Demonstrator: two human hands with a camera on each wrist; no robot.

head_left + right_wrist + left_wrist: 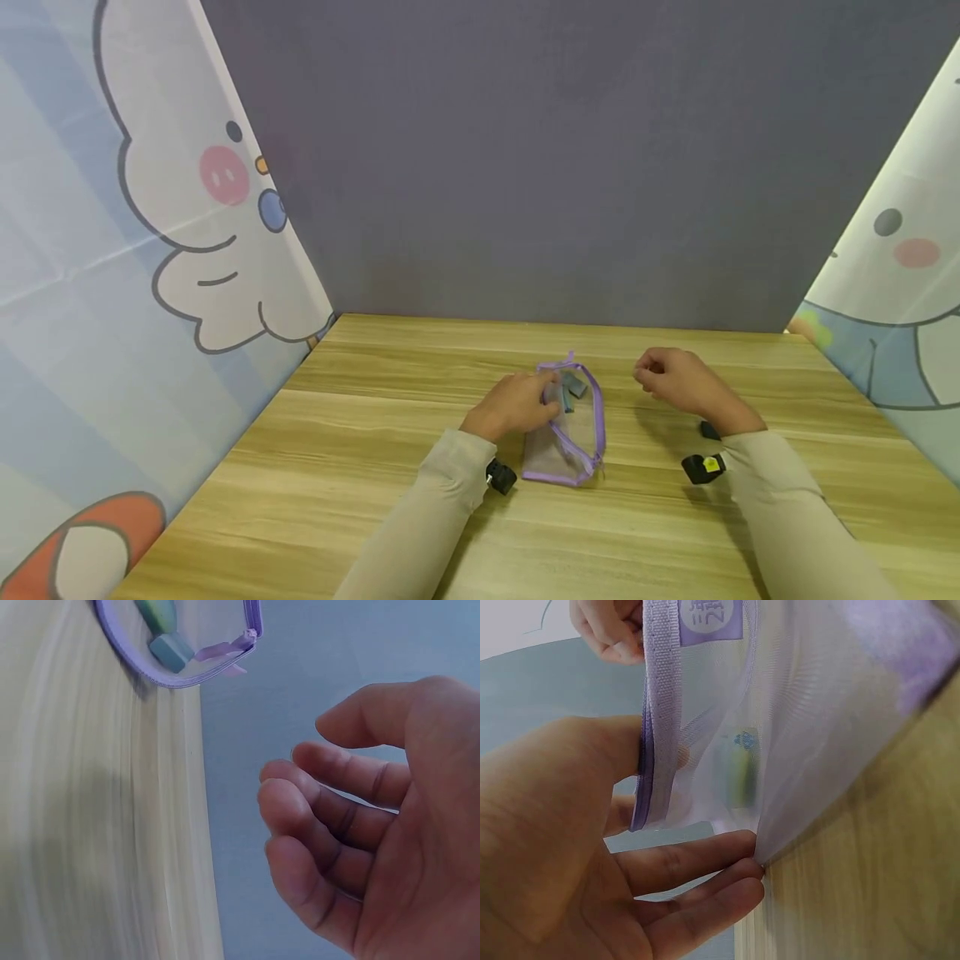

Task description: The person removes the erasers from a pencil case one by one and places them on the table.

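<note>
On the table stands a see-through mesh zipper pouch (540, 454) with purple trim, its mouth unzipped. A grey-blue block (576, 385) and a narrow green piece (155, 613) lie inside it; their exact kind is unclear. My left hand (517, 404) holds the pouch's left rim, with the thumb at the zipper edge (658, 712) and the other fingers along the mesh outside. To the right of the pouch, apart from it, my right hand (678, 382) hovers above the table with loosely curled fingers and nothing in them.
The wood-grain table (337, 425) runs back to a dark grey panel (555, 167). Cartoon-printed curtains (75, 250) flank it on the left and right. Small black devices (703, 468) are worn at both wrists.
</note>
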